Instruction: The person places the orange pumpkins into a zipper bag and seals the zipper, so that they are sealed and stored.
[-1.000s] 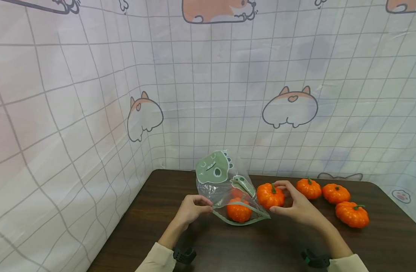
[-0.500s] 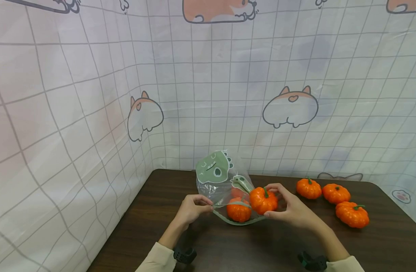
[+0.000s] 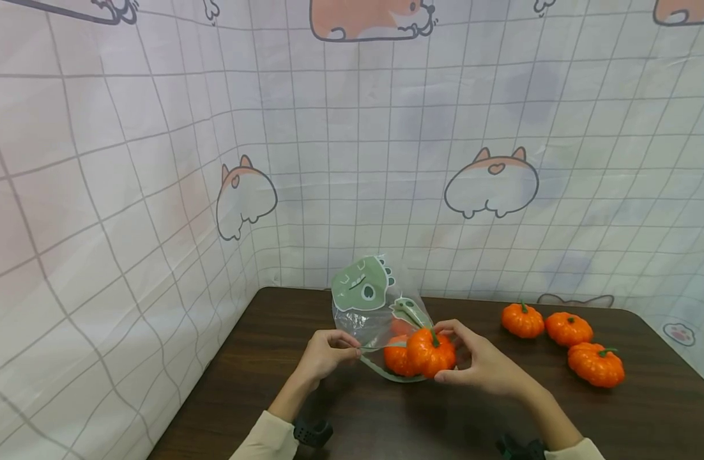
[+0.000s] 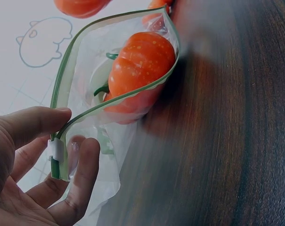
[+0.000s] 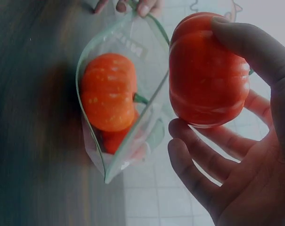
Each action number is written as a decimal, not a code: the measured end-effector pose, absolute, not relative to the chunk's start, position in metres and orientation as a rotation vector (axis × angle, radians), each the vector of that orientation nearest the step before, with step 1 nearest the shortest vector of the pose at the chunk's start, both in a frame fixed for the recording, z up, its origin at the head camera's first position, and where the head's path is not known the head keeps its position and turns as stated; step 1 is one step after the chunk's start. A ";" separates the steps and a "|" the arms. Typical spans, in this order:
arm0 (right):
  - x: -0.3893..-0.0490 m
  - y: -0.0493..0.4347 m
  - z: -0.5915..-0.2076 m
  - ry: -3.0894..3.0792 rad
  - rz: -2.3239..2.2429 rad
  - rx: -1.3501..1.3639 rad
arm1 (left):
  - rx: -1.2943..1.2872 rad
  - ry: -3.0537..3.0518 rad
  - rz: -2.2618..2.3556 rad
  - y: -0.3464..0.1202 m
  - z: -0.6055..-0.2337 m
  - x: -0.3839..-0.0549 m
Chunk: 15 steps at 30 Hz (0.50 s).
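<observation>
My left hand [image 3: 327,353] pinches the slider corner of a clear zip bag [image 4: 93,61] with a green rim and green dinosaur print. The bag's mouth gapes toward me. Inside it sit two small orange pumpkins; the nearer pumpkin [image 5: 109,92] shows in the opening, the other lies behind it. My right hand [image 3: 484,364] holds another orange pumpkin [image 3: 430,353] between thumb and fingers, stem up. In the head view this pumpkin overlaps the bag's mouth. The right wrist view shows the held pumpkin beside the rim, outside the bag.
Three more pumpkins stand at the right of the dark wooden table [image 3: 243,383]: one at the back [image 3: 522,319], a middle pumpkin [image 3: 568,329] and a front pumpkin [image 3: 596,365]. A white gridded cloth [image 3: 375,160] with dog drawings hangs behind the table and along its left.
My right hand has carried its pumpkin left and slightly toward me, from beside the bag to in front of its mouth. The left hand and the bag have stayed in place.
</observation>
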State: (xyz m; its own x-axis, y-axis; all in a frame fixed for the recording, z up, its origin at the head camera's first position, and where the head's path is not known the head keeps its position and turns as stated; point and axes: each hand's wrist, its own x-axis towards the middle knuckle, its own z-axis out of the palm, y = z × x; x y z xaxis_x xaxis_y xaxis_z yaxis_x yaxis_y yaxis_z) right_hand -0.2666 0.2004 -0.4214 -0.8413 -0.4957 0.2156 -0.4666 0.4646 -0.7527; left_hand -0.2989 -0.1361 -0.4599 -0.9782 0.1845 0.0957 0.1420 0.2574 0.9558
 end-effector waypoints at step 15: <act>-0.259 0.179 -0.430 2.547 -1.258 -1.051 | 0.325 2.475 1.875 -0.135 -0.459 -0.298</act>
